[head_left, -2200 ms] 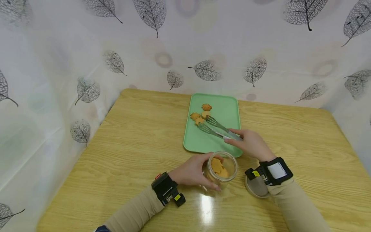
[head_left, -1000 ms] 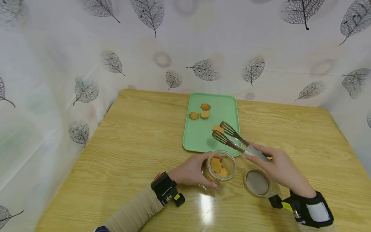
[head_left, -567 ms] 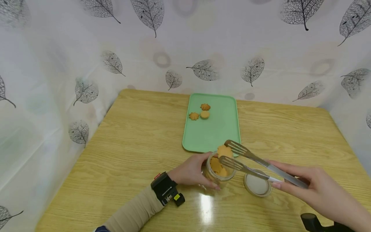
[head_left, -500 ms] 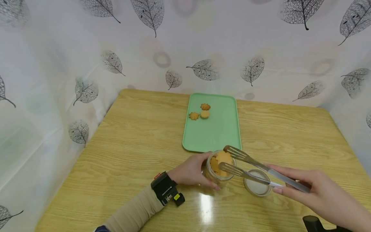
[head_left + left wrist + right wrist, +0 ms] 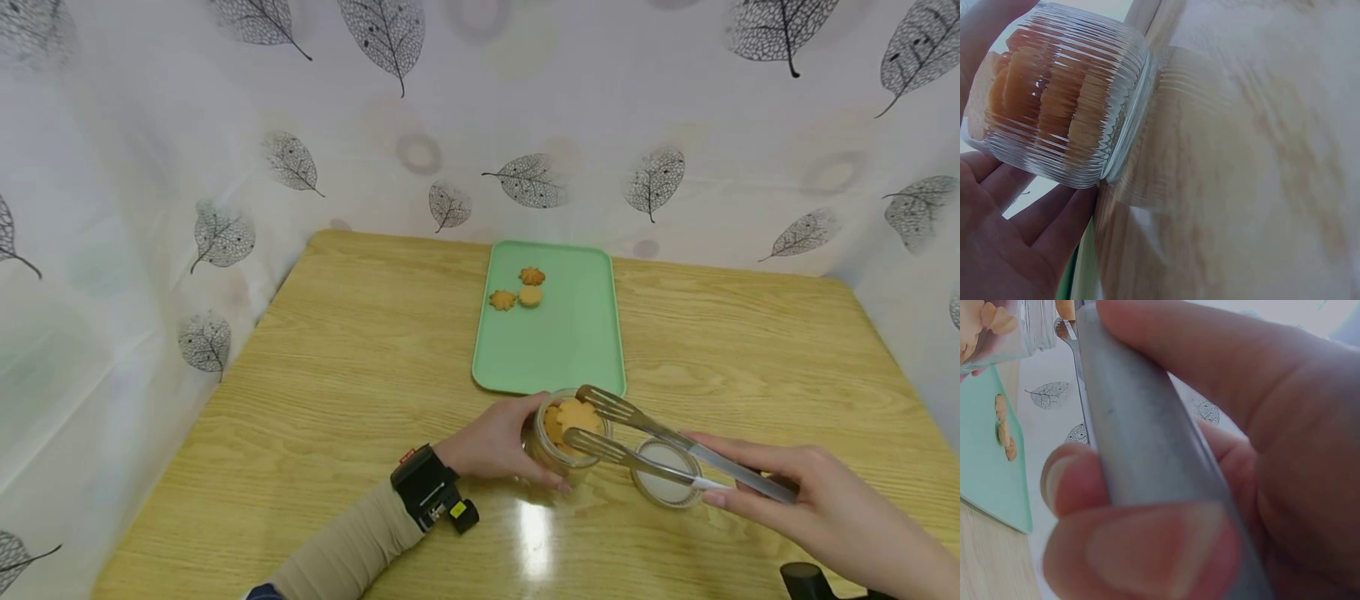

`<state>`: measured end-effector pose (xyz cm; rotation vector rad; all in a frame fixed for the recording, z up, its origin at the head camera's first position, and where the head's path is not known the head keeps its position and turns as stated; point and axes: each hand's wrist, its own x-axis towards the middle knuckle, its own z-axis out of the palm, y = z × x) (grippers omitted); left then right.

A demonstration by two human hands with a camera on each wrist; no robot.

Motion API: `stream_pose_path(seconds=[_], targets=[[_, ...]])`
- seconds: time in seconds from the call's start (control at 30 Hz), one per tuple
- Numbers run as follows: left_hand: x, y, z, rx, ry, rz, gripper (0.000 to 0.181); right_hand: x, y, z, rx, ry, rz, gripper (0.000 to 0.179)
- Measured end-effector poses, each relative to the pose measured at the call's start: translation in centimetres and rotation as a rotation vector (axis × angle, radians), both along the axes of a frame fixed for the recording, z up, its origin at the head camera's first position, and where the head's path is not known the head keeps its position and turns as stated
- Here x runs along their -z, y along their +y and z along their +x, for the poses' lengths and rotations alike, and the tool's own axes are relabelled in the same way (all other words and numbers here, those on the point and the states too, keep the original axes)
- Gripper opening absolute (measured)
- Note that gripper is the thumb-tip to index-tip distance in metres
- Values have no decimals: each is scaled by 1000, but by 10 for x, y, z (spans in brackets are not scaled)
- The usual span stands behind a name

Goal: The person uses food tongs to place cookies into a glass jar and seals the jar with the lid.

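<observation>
My left hand [image 5: 498, 442] grips a ribbed glass jar [image 5: 1072, 94] standing on the table, thumb and fingers round its side. Pale orange flower-shaped cookies fill much of the jar. My right hand [image 5: 795, 492] holds metal tongs [image 5: 675, 433] by their handles, thumb on one arm and fingers on the other. The slotted tong tips reach over the jar's mouth, spread to either side of a cookie [image 5: 579, 417] at the top of the jar. In the right wrist view the grey tong handle [image 5: 1141, 425] covers much of the scene.
A green tray [image 5: 577, 350] lies beyond the jar, with three cookies [image 5: 530, 296] near its upper left. A round jar lid [image 5: 663, 483] lies right of the jar, partly under the tongs. Behind the wooden table [image 5: 360, 350] hangs a leaf-print cloth [image 5: 600, 108].
My right hand has brought the tongs with one cookie from the tray toward me to the jar. The cookie has sunk into the jar's mouth. My left hand stays on the jar.
</observation>
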<state>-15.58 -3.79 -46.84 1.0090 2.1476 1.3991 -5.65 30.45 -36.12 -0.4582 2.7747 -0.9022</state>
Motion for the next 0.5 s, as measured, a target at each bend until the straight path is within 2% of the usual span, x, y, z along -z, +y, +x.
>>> stream_pose_path(seconds=[0.5], targets=[[-1,0,1,-7,-8,-28,87,1,-1,-1,28,-72,5,54]])
